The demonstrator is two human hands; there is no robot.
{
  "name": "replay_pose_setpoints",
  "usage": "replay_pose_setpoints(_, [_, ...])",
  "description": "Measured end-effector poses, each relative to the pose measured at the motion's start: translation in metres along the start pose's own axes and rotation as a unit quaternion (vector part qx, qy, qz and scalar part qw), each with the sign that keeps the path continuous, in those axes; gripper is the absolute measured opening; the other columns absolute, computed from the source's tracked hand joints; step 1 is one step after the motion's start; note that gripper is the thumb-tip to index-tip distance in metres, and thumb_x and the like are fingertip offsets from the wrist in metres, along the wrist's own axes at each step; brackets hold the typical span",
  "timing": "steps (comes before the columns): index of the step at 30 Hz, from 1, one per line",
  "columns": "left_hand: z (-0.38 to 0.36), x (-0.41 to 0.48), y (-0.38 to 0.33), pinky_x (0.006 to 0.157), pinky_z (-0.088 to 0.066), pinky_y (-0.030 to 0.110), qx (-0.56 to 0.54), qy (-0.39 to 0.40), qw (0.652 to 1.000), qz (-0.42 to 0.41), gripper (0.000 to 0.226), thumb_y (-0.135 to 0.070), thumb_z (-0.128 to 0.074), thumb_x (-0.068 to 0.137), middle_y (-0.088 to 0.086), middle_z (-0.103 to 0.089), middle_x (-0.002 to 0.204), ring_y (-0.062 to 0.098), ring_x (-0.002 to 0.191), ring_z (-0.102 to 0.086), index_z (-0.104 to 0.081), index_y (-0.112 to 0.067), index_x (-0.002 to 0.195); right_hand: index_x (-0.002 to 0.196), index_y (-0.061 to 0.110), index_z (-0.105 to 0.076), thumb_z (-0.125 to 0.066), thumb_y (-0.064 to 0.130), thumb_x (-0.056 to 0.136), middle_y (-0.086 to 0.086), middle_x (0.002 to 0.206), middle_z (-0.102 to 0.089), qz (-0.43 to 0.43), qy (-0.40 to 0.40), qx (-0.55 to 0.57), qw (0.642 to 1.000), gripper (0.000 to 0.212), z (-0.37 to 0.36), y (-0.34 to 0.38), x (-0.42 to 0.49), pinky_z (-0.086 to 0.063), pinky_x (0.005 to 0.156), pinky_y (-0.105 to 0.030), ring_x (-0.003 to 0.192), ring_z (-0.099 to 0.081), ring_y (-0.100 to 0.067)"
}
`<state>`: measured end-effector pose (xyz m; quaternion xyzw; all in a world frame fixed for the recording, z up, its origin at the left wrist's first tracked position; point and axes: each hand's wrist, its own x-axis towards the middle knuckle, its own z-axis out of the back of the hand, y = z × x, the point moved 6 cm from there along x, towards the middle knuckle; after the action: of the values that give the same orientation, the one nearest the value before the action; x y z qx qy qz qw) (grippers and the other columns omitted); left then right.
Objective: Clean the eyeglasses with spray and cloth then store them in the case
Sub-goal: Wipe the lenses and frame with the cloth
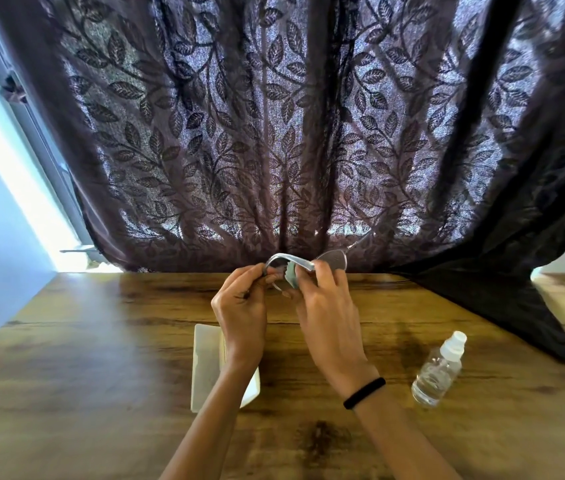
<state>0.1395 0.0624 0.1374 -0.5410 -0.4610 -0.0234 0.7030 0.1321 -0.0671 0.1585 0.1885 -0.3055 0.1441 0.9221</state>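
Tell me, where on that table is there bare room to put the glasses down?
Bare wood lies left of the white case, out to the table edge, and between the right forearm and the spray bottle. The far right corner is covered by the dark curtain. The middle is crowded: both hands hold the eyeglasses and cloth there.

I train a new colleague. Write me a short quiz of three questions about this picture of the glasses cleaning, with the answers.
1. True or false: the spray bottle is held in one hand.
2. Which hand presses the cloth on the eyeglasses? A left hand B right hand
3. What white thing lies under the left forearm?

Key: 1 false, it stands on the table; 2 B; 3 the case.
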Motion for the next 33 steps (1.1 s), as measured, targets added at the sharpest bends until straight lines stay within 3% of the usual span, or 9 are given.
replay_pose_setpoints(5, [-0.002,-0.001,0.002,0.071,-0.054,0.019,-0.021,0.006,1.0,0.015,0.025,0.013,-0.064,0.076,0.001,-0.07,0.084,0.004,0.078,-0.066,-0.072,-0.006,0.089,0.126,0.013,-0.053,-0.057,0.017,0.089,-0.001,0.111,-0.051,0.019,0.02,0.08,0.996,0.037,-0.005,0.001,-0.001,-0.053,0.069,-0.027,0.094,-0.044,-0.015])
replay_pose_setpoints(7, [-0.001,0.001,0.003,0.071,-0.053,0.018,-0.026,0.001,0.999,0.021,0.025,0.013,-0.065,0.075,0.003,-0.071,0.084,0.003,0.077,-0.065,-0.072,-0.007,0.089,0.124,0.015,-0.056,-0.054,0.014,0.091,0.0,0.109,-0.05,0.039,0.024,0.109,0.993,0.033,-0.005,0.005,0.001,-0.052,0.068,-0.027,0.095,-0.041,-0.013])
replay_pose_setpoints(11, [0.003,0.004,0.002,0.07,-0.051,0.013,-0.031,-0.013,0.999,0.021,0.035,0.015,-0.064,0.074,-0.012,-0.067,0.082,-0.002,0.075,-0.064,-0.07,-0.015,0.089,0.117,0.018,-0.062,-0.053,0.008,0.089,0.0,0.106,-0.053,0.083,0.022,0.117,0.989,0.031,-0.003,0.012,-0.002,-0.052,0.057,-0.025,0.093,-0.045,-0.015])
replay_pose_setpoints(14, [0.005,0.006,0.005,0.07,-0.053,0.018,-0.02,-0.013,0.999,0.022,0.027,0.014,-0.064,0.075,0.0,-0.07,0.082,0.001,0.075,-0.064,-0.072,-0.008,0.089,0.12,0.017,-0.06,-0.054,0.004,0.088,-0.001,0.106,-0.055,0.069,0.01,0.057,0.996,0.035,-0.002,0.007,-0.003,-0.052,0.051,-0.024,0.09,-0.047,-0.017])
replay_pose_setpoints(18, [0.002,0.004,0.002,0.07,-0.052,0.015,-0.015,-0.008,1.0,0.013,0.02,0.013,-0.066,0.074,0.006,-0.07,0.082,0.0,0.075,-0.064,-0.072,0.001,0.089,0.123,0.007,-0.056,-0.06,0.009,0.087,-0.005,0.106,-0.057,0.026,-0.015,0.042,0.999,0.036,-0.001,-0.001,-0.004,-0.055,0.057,-0.027,0.088,-0.052,-0.019])
replay_pose_setpoints(21, [0.002,0.004,0.002,0.07,-0.051,0.012,-0.019,-0.019,0.999,0.021,0.018,0.011,-0.066,0.075,0.004,-0.07,0.082,-0.001,0.076,-0.064,-0.072,0.002,0.089,0.124,0.007,-0.055,-0.058,0.019,0.089,-0.003,0.105,-0.057,0.028,-0.014,0.079,0.996,0.037,-0.004,0.001,-0.006,-0.054,0.066,-0.026,0.089,-0.052,-0.017])
replay_pose_setpoints(28, [0.004,0.004,0.001,0.069,-0.051,0.013,-0.022,-0.035,0.999,0.031,0.026,0.011,-0.065,0.075,-0.006,-0.069,0.08,-0.001,0.074,-0.064,-0.073,-0.01,0.089,0.118,0.015,-0.062,-0.06,0.01,0.086,0.0,0.099,-0.056,0.075,0.001,0.22,0.973,0.032,-0.007,0.006,-0.007,-0.045,0.083,-0.022,0.096,-0.051,-0.014])
replay_pose_setpoints(30, [0.006,0.005,0.001,0.068,-0.051,0.014,-0.02,-0.036,0.999,0.027,0.03,0.013,-0.064,0.075,-0.007,-0.068,0.08,-0.002,0.073,-0.063,-0.072,-0.013,0.089,0.115,0.017,-0.063,-0.061,0.009,0.086,0.0,0.097,-0.055,0.065,0.014,0.287,0.956,0.031,-0.008,0.003,-0.006,-0.048,0.083,-0.025,0.094,-0.053,-0.013])
replay_pose_setpoints(33, [0.008,0.007,-0.001,0.069,-0.051,0.013,0.007,-0.026,1.0,0.001,0.024,0.016,-0.063,0.075,0.004,-0.07,0.082,0.0,0.074,-0.063,-0.073,-0.001,0.088,0.115,0.016,-0.063,-0.063,0.009,0.085,0.004,0.094,-0.053,0.031,-0.02,0.335,0.942,0.031,-0.002,-0.011,-0.006,-0.051,0.076,-0.026,0.088,-0.053,-0.008])
